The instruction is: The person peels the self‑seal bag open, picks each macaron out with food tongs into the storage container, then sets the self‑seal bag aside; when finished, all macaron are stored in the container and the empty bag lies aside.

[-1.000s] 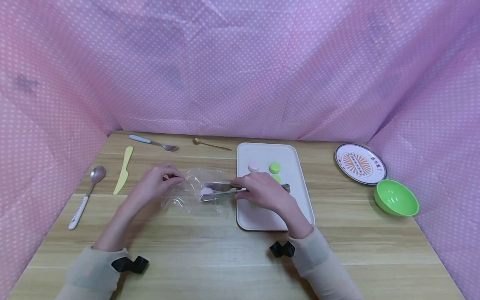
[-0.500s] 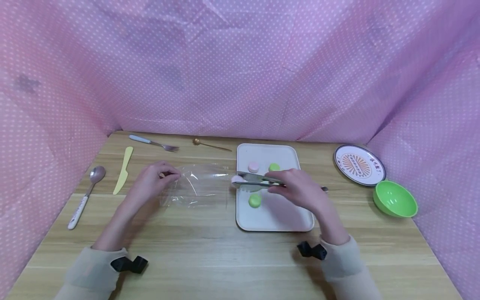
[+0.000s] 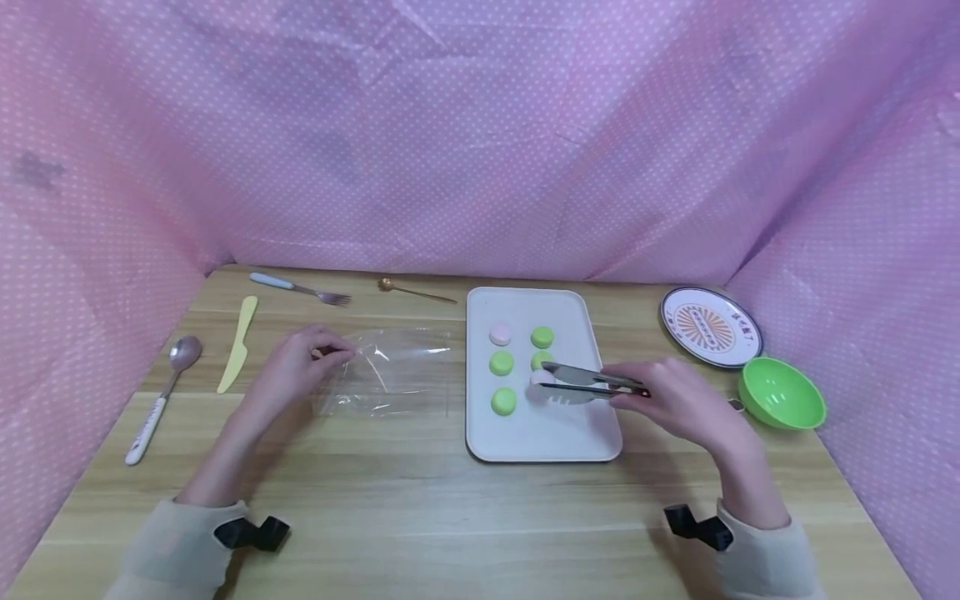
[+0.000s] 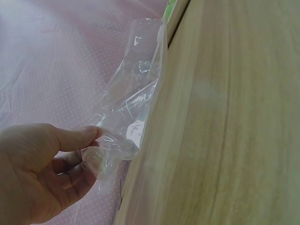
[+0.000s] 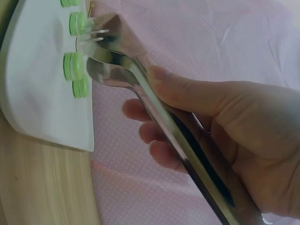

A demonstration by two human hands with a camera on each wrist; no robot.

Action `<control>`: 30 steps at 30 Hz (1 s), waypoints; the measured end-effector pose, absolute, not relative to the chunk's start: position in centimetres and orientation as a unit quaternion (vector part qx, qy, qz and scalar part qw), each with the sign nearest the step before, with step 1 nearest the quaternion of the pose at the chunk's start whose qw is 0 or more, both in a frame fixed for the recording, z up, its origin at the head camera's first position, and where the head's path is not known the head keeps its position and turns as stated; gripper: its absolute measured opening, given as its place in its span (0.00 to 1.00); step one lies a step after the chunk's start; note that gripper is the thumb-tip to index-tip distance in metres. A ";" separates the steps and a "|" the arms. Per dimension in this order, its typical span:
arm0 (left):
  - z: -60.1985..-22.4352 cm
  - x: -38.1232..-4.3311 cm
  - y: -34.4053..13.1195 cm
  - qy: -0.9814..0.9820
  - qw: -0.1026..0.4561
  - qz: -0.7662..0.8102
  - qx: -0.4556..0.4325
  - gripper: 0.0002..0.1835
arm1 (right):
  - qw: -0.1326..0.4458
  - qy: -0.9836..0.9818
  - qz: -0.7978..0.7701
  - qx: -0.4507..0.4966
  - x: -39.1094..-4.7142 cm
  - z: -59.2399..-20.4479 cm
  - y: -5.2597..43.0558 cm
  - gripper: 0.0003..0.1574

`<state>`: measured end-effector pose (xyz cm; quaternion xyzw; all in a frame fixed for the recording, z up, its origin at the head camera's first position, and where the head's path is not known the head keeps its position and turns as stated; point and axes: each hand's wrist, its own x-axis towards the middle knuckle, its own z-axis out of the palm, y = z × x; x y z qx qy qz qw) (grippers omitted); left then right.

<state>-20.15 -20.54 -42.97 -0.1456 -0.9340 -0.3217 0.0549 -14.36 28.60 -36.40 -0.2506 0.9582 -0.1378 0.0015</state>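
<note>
My left hand (image 3: pixel 300 367) pinches the closed end of a clear plastic bag (image 3: pixel 397 375) between thumb and fingers; in the left wrist view the bag (image 4: pixel 136 89) stretches away from the fingertips. My right hand (image 3: pixel 678 400) grips metal food tongs (image 3: pixel 592 382) with slotted, fork-like tips, held over a white tray (image 3: pixel 555 437). A pale pink macaron (image 3: pixel 540 380) shows at the tongs' tips. On the tray lie another pink macaron (image 3: pixel 500 333) and several green macarons (image 3: pixel 504 401). The right wrist view shows the tongs (image 5: pixel 154 103) under the thumb, beside green macarons (image 5: pixel 73 66).
To the left lie a spoon (image 3: pixel 153 425), a yellow knife (image 3: pixel 238 346) and a fork (image 3: pixel 288 285). A small gold spoon (image 3: pixel 416 292) lies at the back. On the right, a patterned plate (image 3: pixel 708 327) stands by a green bowl (image 3: pixel 782 396). Pink dotted cloth (image 3: pixel 480 142) hangs behind.
My right hand has drawn the tongs, with the pink macaron at their tips, out of the bag and rightwards over the tray. My left hand keeps its pinch on the bag, which lies flatter.
</note>
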 end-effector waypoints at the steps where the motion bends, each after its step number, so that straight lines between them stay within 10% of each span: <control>1: -43.0 -20.1 -20.6 -0.934 0.054 -0.321 -0.145 0.08 | 0.006 0.959 -0.131 -0.250 -14.3 -36.4 28.6 0.21; 30: -42.6 -20.0 -20.8 -0.936 0.063 -0.312 -0.148 0.08 | 0.059 0.961 -0.111 -0.247 -14.4 -36.8 28.7 0.19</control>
